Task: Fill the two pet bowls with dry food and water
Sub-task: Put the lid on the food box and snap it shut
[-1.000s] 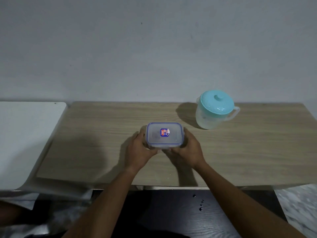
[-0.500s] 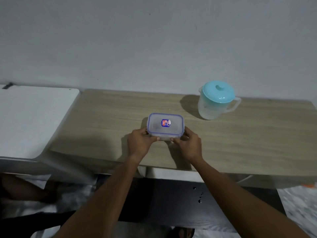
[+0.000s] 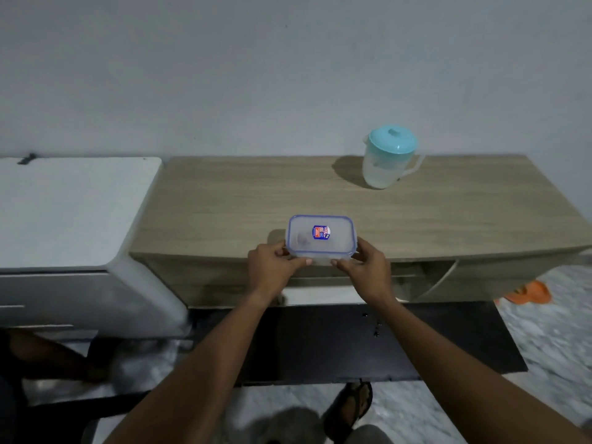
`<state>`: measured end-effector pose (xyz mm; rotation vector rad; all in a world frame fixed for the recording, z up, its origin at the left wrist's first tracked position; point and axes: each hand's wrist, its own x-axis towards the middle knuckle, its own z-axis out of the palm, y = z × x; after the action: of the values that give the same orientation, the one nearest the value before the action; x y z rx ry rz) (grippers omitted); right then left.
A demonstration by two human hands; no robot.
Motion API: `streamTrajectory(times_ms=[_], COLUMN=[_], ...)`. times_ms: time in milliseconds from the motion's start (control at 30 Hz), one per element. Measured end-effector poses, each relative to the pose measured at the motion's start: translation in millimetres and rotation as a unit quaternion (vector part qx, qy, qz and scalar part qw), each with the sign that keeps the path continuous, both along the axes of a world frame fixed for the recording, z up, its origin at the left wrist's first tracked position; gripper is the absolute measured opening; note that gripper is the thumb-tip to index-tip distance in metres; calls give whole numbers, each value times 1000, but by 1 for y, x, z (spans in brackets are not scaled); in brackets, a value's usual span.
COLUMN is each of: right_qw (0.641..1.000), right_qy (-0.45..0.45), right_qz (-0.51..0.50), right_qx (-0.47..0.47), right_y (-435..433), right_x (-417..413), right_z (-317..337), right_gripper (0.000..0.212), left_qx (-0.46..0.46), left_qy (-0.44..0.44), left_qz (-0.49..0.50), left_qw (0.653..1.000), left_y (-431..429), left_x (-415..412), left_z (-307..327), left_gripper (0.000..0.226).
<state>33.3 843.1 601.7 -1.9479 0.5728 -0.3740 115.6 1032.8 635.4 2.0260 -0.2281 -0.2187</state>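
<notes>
Left hand (image 3: 271, 267) and right hand (image 3: 368, 269) both clamped on the ends of a clear lidded container (image 3: 321, 238), blue-rimmed, at the near edge of the wooden table (image 3: 224, 206). Further back right, a teal-lidded pitcher (image 3: 389, 157) stands upright by the wall.

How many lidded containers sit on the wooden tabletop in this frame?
2. A clear box with a blue-rimmed lid at the table's front edge, held between both hands, and a jug with a teal lid at the back right. No pet bowls are visible.
</notes>
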Motion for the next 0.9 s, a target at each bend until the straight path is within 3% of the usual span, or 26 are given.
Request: streamTrajectory(times_ms=[200, 500, 633, 900], right_qw=[1000, 999, 997, 993], right_qy=[-5, 37, 79, 115], right_qz=[-11, 13, 9, 35], right_qx=[9, -4, -2, -2], right_y=[16, 20, 18, 0], right_x=[-45, -81, -93, -71], right_z=[-1, -21, -45, -134], right_gripper=[55, 61, 52, 56], left_qx=[-36, -14, -17, -21], left_qy=[3, 38, 74, 118], left_qz=[-40, -46, -33, 26], left_qw=[999, 998, 997, 992], left_y=[16, 27, 24, -3], left_x=[-33, -70, -87, -85], left_z=[-1, -32, -62, -157], left_gripper=[22, 35, 37, 42])
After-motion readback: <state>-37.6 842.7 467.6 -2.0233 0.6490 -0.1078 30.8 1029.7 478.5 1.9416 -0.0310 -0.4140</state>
